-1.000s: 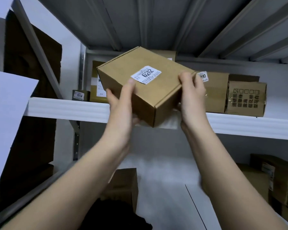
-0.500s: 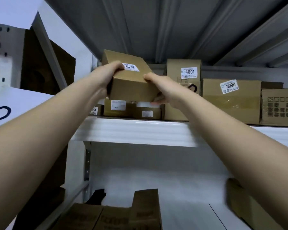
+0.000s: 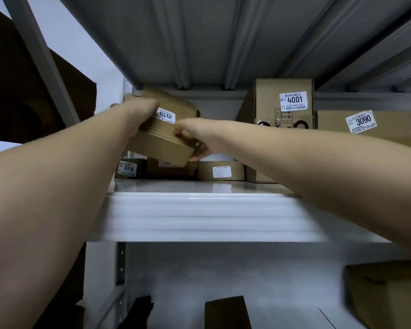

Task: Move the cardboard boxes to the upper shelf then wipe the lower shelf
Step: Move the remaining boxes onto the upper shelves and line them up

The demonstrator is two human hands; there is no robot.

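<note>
Box 6232 (image 3: 163, 134) btwn both hands, prob. above upper shelf (image 3: 199, 214).

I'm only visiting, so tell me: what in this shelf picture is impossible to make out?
All in the head view:
- Small print on the 4001 label and the 3090 label: too small.
- Box 6232: its underside is hidden, so whether it touches the boxes below is unclear.
- Left hand: its fingertips are behind that box.
- Lower-shelf box: dim, cut off by the right edge.
</note>
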